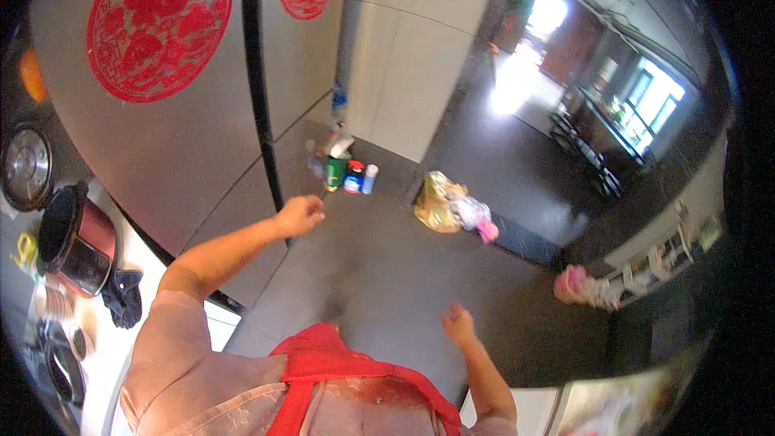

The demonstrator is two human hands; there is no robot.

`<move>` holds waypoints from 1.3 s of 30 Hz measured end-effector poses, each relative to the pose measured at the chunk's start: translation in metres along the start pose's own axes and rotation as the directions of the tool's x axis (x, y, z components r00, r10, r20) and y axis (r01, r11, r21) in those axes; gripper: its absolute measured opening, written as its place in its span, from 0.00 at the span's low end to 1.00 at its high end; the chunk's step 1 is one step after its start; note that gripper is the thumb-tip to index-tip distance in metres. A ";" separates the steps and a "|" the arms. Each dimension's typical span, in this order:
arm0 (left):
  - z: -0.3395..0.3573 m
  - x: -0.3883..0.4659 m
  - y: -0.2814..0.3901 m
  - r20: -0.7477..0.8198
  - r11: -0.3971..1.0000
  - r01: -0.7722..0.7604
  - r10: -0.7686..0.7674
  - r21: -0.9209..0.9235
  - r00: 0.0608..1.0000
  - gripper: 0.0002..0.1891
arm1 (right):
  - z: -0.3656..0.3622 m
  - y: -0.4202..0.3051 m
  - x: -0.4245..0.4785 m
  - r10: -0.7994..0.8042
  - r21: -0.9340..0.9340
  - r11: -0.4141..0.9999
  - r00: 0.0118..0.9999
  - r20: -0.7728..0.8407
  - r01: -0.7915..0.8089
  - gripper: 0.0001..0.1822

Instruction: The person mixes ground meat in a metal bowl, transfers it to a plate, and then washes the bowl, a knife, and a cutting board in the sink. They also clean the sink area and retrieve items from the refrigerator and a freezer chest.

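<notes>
My left hand (pixel 301 216) is raised in front of the grey cabinet-like doors, its fingers loosely curled and nothing visible in them. Beyond it, on the dark floor, stand a green container (pixel 335 173), a blue bottle with a red cap (pixel 353 178) and a pale blue-and-white bottle (pixel 370 180). Lower on the right, my right hand (pixel 458 322) hangs over the floor with curled, slightly blurred fingers. No object shows in it. A red apron (pixel 363 366) covers part of my light top.
Yellow and white plastic bags (pixel 439 203) lie by a raised floor edge. Red round decorations (pixel 160 27) mark the tall doors (pixel 200 151). On the left counter stand a multicooker (pixel 82 242), a glass lid (pixel 27 163) and a dark cloth (pixel 123 297). A shelf rack (pixel 657 263) stands right.
</notes>
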State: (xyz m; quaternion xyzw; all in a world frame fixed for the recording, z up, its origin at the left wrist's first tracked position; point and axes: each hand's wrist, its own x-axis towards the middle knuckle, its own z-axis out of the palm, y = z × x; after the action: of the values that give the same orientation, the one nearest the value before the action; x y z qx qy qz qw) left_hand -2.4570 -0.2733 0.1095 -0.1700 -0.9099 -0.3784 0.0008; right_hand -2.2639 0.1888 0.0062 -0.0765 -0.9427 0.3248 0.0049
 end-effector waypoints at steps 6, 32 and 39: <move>-0.086 0.150 -0.053 -0.724 0.958 0.167 0.055 0.232 0.688 0.44 | -0.022 -0.034 0.213 -0.348 0.070 0.926 0.913 -0.213 0.370 0.22; 0.015 0.286 0.093 -0.834 0.896 0.443 -0.255 -0.014 0.490 0.16 | -0.038 -0.298 0.544 -0.749 0.804 0.558 0.542 0.381 0.205 0.23; -0.036 0.249 0.097 -0.178 0.853 0.361 -0.316 0.376 0.932 0.18 | -0.048 -0.228 0.596 -0.495 0.811 0.583 0.771 0.400 -0.046 0.36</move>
State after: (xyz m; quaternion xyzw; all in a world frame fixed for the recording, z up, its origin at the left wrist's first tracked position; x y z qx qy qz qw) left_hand -2.6660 -0.1584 0.2343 0.0180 -0.9822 -0.1859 0.0190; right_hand -2.8819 0.1287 0.1593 0.1661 -0.6561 0.7052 -0.2114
